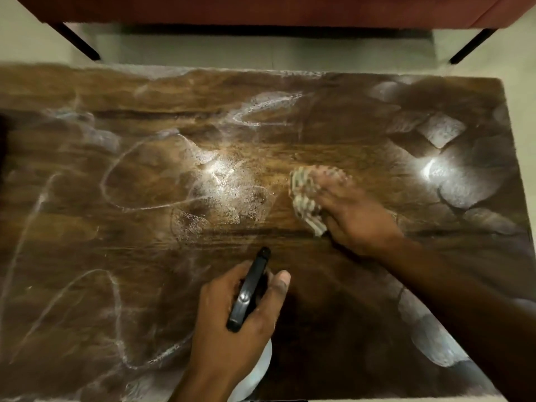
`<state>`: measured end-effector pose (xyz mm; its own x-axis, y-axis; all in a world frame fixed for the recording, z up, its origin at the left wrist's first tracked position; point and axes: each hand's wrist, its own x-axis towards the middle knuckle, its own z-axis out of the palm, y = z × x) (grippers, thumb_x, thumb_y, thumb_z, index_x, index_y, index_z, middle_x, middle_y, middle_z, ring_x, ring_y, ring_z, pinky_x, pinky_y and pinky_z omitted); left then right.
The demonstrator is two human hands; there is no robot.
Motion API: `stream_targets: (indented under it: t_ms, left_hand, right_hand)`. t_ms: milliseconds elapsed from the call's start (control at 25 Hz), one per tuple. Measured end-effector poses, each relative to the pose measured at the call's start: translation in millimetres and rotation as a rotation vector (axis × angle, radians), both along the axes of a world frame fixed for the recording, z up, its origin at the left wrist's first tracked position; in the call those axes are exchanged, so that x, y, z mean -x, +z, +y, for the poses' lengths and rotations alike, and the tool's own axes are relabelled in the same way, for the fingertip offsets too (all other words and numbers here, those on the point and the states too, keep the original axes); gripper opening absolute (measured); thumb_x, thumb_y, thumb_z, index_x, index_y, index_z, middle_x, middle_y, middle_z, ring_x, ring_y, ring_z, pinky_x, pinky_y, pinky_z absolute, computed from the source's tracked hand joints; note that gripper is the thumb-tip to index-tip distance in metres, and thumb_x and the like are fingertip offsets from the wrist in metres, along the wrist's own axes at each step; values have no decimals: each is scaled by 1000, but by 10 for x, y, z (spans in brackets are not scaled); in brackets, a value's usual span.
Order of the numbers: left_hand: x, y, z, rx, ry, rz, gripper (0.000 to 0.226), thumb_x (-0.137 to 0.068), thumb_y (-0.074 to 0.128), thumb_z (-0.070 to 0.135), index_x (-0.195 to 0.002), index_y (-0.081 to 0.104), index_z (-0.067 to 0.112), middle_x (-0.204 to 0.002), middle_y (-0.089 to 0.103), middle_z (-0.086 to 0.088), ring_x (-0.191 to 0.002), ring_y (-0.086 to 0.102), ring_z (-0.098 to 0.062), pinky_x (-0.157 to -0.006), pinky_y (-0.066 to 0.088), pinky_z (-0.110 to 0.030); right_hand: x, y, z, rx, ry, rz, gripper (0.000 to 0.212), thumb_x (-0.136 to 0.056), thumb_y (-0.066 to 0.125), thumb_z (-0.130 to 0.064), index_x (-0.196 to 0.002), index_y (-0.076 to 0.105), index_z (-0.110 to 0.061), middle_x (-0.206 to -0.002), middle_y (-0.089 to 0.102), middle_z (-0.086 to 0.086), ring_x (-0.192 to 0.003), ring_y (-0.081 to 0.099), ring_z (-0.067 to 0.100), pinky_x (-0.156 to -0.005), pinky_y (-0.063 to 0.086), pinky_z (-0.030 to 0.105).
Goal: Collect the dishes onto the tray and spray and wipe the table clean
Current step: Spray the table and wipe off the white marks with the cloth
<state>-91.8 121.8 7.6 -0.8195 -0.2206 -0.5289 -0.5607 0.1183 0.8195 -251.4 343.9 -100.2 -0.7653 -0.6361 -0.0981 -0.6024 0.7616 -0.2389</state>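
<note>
- Dark wooden tabletop (87, 227) filling most of the view, streaked with pale curved smears and wet patches.
- Right hand (353, 219) laid palm-down right of centre, fingers spread flat and pressing a checked cloth (306, 198) against the wood.
- Cloth bunched under the fingers, its pale edge poking out on the hand's left side and touching the tabletop.
- Bright wet spray patch (220, 184) just left of the cloth, near but apart from the right hand.
- Left hand (235, 320) nearer the front edge, closed around the black head of a spray bottle (249, 291), thumb raised beside it on the right.
- Nozzle pointing away toward the table's middle, tip well short of the cloth.
- Whitish bottle body partly visible below the left wrist, mostly hidden.
- Hands apart, left below and to the left of the right.
- Second glare spot (435, 169) toward the right end of the tabletop.
- Red upholstered seat (261, 10) with black legs beyond the far edge, on a pale floor (261, 50).
</note>
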Motion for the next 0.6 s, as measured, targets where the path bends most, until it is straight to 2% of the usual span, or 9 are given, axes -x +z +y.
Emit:
stream_targets:
  t_ms: [80,160,240,320,400,440,480,520,600]
  left_hand:
    - [170,15,-52,7,27,32,29,-80,77,49,-77,70,21,-67,69,-14,-63,73,-35,-62,59,-54]
    - [332,-20,-96,41,29,55,30,-83,77,50,-79,71,22,-65,72,-12,-59,75,-27,-61,61,-50]
    - [471,-88,-153,102,34,73,30,-89,75,49,-76,70,22,-60,72,-9,-54,74,-22,-60,61,-49]
    - [610,-138,-213,147,42,89,29,-93,76,42,-74,69,21,-55,70,-7,-48,72,-22,-57,60,-52]
    - [733,-134,-270,128,39,91,27,-94,76,40,-74,71,23,-57,71,-6,-48,72,-22,-56,60,-55]
    - [788,-128,-300,106,31,88,27,-93,76,41,-75,71,22,-59,71,-6,-49,73,-23,-56,60,-56]
    - [831,-118,-327,87,21,85,29,-92,76,44,-76,70,21,-61,70,-8,-51,73,-26,-57,60,-57]
    - [864,-104,-349,79,13,86,32,-91,77,47,-77,68,20,-62,69,-9,-53,73,-29,-58,60,-58]
    - [939,-78,-392,76,8,99,37,-90,78,53,-79,68,20,-63,68,-11,-56,72,-33,-59,59,-57]
  right_hand:
    - [356,50,-20,52,-478,-27,59,-101,48,-21,-160,43,-22,-172,31,11,-159,28,32,-131,23,47]
    - [455,56,-283,96,-724,-65,61,-102,50,-19,-162,40,-21,-174,26,11,-162,21,30,-132,19,45]
    - [271,35,-582,52,-571,-57,64,-103,50,-23,-165,33,-23,-176,20,10,-163,16,30,-131,21,51]
    - [-34,-5,-732,16,-130,-65,63,-104,48,-32,-165,30,-25,-175,22,9,-163,18,31,-130,24,54]
    - [-110,-35,-619,-13,335,-71,59,-107,47,-39,-163,34,-25,-174,25,6,-163,20,28,-130,23,51]
    - [25,-7,-510,-30,454,-80,58,-109,47,-41,-164,34,-26,-175,24,5,-163,19,27,-130,23,49]
    - [183,12,-417,-60,451,-76,59,-109,46,-41,-164,34,-27,-175,23,4,-163,21,28,-130,25,50]
    - [348,-5,-342,-83,338,-63,58,-107,44,-39,-164,35,-27,-175,25,6,-161,26,30,-128,29,52]
    - [769,-12,-283,-55,-109,-13,60,-102,40,-32,-161,39,-25,-172,31,10,-158,32,34,-123,36,56]
